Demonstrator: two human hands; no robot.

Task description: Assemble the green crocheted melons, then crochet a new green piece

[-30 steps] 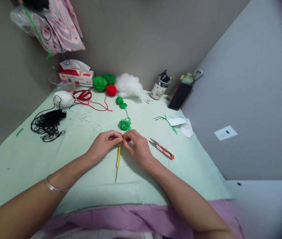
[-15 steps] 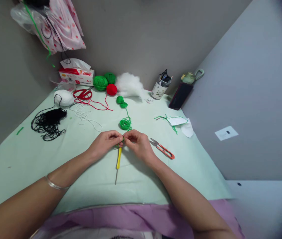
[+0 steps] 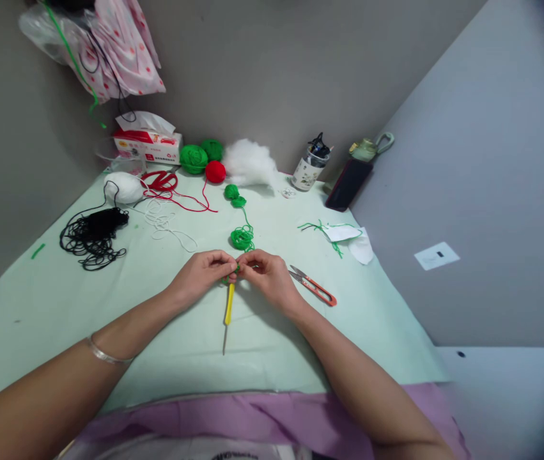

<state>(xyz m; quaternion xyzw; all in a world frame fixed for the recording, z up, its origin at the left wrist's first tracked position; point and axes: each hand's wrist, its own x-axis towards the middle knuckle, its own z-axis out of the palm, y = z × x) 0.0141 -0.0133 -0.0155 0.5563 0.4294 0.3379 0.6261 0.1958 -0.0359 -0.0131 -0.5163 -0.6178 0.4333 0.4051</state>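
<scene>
My left hand [image 3: 211, 270] and my right hand [image 3: 266, 273] meet above the table, fingertips pinched together on a small bit of green yarn [image 3: 238, 268]. Most of that yarn is hidden behind the fingers. Just beyond the hands lies a loose coil of green yarn [image 3: 241, 239], with a strand running up to two tiny green balls [image 3: 234, 196]. A crochet hook with a yellow handle [image 3: 229, 306] lies below the fingers, its metal shaft pointing toward me. To the right of my right hand are orange thread snips [image 3: 314, 286].
On the left lie tangled black yarn [image 3: 94, 236], a white yarn ball [image 3: 124, 188] and red scissors [image 3: 160, 181]. Along the back stand a tissue box [image 3: 147, 148], green and red yarn balls [image 3: 215, 172], white stuffing [image 3: 251, 165], a pen cup [image 3: 307, 171] and a phone [image 3: 348, 185].
Both hands stay in the same place; the fingertips shift very slightly, and a little more green yarn shows between them. Nothing else has moved.
</scene>
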